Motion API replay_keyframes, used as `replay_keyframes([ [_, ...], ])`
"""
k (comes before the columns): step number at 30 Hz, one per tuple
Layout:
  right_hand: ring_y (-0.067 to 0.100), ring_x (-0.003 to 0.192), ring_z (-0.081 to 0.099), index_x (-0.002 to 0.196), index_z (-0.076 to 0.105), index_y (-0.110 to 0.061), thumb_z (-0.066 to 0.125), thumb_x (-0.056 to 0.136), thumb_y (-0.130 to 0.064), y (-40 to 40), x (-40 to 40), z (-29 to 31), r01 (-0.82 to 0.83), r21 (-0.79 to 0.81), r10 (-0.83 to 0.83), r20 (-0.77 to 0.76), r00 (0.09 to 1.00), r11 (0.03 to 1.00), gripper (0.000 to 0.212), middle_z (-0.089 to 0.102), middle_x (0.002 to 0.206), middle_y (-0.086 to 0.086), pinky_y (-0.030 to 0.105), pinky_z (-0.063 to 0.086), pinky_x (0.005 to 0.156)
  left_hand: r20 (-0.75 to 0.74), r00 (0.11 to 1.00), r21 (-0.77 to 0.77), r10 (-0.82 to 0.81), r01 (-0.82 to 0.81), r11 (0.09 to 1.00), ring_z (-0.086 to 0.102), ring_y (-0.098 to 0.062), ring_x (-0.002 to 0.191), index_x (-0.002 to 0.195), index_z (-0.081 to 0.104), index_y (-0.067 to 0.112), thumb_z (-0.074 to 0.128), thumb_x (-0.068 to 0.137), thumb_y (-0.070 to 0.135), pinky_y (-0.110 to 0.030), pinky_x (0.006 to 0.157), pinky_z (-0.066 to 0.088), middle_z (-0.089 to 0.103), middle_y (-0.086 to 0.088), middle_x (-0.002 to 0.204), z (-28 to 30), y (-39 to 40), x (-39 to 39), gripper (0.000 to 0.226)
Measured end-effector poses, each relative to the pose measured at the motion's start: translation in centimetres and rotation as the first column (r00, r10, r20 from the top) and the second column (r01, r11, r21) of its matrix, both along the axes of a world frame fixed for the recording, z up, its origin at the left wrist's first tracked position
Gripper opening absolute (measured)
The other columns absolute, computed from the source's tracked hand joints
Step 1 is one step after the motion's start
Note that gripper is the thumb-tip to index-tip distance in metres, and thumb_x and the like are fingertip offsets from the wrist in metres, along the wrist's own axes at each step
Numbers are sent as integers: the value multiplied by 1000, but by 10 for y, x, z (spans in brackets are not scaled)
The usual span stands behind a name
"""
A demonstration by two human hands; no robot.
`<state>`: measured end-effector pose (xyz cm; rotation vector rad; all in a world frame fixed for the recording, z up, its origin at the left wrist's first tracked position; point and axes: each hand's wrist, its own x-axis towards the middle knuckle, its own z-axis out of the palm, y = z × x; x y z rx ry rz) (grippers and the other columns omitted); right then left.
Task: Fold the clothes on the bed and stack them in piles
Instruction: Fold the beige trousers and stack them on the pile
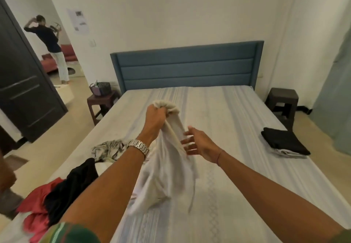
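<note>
The left hand [154,116] is raised over the middle of the bed [228,113], its fingers [160,110] curled tight round a bunched end of a white garment [167,168]. The cloth hangs down from that grip and its lower part trails onto the striped sheet toward 6 o'clock. A metal wristwatch [138,147] sits on the left wrist.

The right hand [197,144] is just beside the hanging cloth at its 3 o'clock side, fingers [187,142] spread and straight, holding nothing; whether the fingertips touch the fabric cannot be told.

At 8 o'clock on the bed lies the unfolded heap: a black garment [74,185], a red garment [38,210] at the bed's edge, and a crumpled patterned light garment [108,150] beyond them. At 3 o'clock, near the bed's right edge, a folded black garment [284,142] rests on a folded white one [288,153], well apart from the hands.

Beyond the bed stands a blue padded headboard [187,68]. A dark basket [100,89] sits on a small side table [102,102] at 10 o'clock, and another person [51,41] stands through the doorway at 11 o'clock.
</note>
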<state>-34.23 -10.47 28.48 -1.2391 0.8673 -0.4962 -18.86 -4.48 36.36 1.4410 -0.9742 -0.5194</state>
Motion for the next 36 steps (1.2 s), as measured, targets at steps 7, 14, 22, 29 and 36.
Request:
replay_keyframes([
  [7,21,70,69,162,-3,-19,89,77,-36,-47,-52,-3,141,-233,-200,-256,946,962,127,53,121,4,31,58,51,126,961,-208,-246,268,941,62,-8,64,62,73,11,35,82,-16,-20,60,47,71,0,66,94,-25,-101,50],
  [14,35,122,60,160,8,-15,88,41,-78,-121,-149,33,607,-357,-683,-139,717,710,156,54,142,12,44,54,95,9,972,-326,-236,226,918,44,-12,58,57,53,20,50,82,8,-29,55,38,45,1,59,150,-30,-130,28],
  [22,44,113,61,159,13,-8,86,80,-35,-173,-211,111,616,-684,-882,-85,464,390,111,56,136,28,54,52,96,-126,952,-338,-278,222,915,49,-7,50,52,51,24,43,90,15,-19,49,42,46,6,55,166,-13,-129,40],
  [29,31,77,60,87,69,-3,50,106,-34,-192,-198,117,436,-830,-770,12,638,348,41,69,84,16,44,50,72,-180,939,-300,-293,232,925,50,-9,48,48,57,25,40,93,15,-19,49,42,50,5,54,172,-19,-111,49],
  [36,22,69,59,101,63,-6,55,105,-32,-175,-162,147,519,-854,-727,341,596,25,27,69,84,14,37,55,64,265,948,224,-176,117,968,49,-18,69,73,60,12,67,53,57,-32,62,40,54,-4,74,135,-74,-49,49],
])
